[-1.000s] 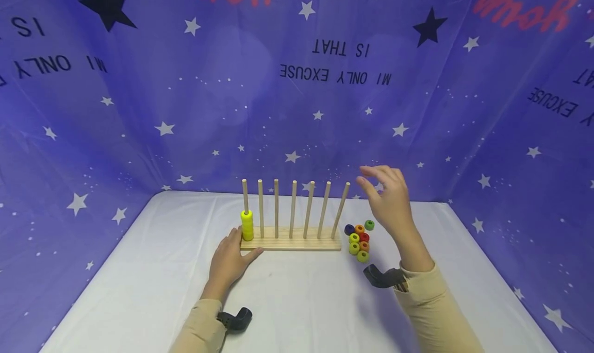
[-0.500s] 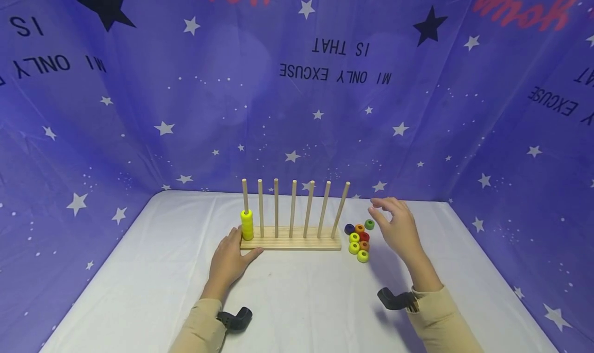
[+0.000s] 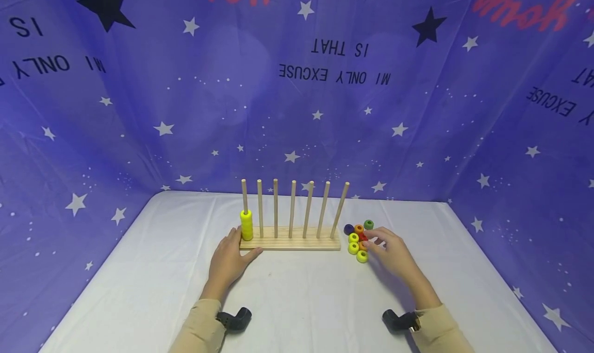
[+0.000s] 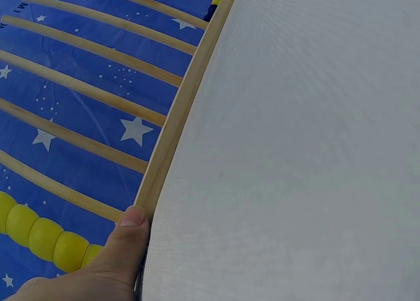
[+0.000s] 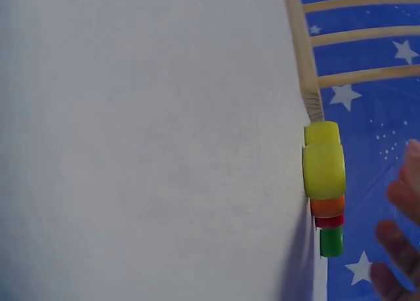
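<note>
A wooden peg rack [image 3: 297,245] with a row of upright pegs stands on the table. Its leftmost peg carries a stack of yellow beads [image 3: 247,225]. My left hand [image 3: 228,260] grips the rack's left end, the thumb [image 4: 134,219] lying against the front edge of the base. My right hand [image 3: 394,255] hovers at the loose beads, thumb and fingers apart. Seen from the head, its fingertips overlap the red bead [image 3: 363,237] and an orange bead [image 3: 363,246]. In the right wrist view the fingers [image 5: 394,248] are separated from the beads and hold nothing.
Also in the bead cluster right of the rack are a dark blue bead [image 3: 349,230], a green bead [image 3: 368,224], another orange bead [image 3: 359,229] and several yellow beads [image 3: 353,248]. A white cloth [image 3: 297,301] covers the table; a purple starry curtain [image 3: 260,111] encloses it.
My right hand has come down from beside the rightmost peg's top to the loose beads on the table. The left hand and the rack have stayed in place.
</note>
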A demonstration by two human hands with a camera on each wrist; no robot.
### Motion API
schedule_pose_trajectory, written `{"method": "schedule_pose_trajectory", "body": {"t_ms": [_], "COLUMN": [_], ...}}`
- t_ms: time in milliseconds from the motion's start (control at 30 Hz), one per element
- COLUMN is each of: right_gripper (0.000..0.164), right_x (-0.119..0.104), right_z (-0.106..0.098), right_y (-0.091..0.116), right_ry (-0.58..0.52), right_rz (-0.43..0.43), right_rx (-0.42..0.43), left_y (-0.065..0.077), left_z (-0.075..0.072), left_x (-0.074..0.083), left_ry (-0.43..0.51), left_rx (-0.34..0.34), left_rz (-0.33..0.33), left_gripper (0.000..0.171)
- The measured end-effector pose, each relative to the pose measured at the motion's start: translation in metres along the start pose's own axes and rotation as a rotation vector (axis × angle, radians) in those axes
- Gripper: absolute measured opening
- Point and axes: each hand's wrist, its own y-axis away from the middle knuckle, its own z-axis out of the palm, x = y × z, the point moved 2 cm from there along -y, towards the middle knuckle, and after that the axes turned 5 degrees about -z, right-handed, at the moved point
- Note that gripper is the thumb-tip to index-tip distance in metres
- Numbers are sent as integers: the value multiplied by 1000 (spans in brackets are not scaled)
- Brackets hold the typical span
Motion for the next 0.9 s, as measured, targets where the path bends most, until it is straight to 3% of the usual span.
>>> {"method": "schedule_pose_trajectory", "body": {"t_ms": [267, 667, 900], "right_gripper": [28, 26, 30], "right_x": [11, 14, 13], "right_z": [14, 19, 21], "right_y": [10, 16, 18], "right_ry": [-52, -42, -32], "right_rz": [-8, -65, -36], "right_rx": [-56, -37, -83], "left_y": [0, 1, 1], "left_z": [-1, -1, -2], "left_x": [-1, 1, 1], "left_ry": [0, 1, 6], "left_rx": [-5, -6, -19], "left_rz": [-4, 2, -12], "left_gripper": [94, 93, 95]}}
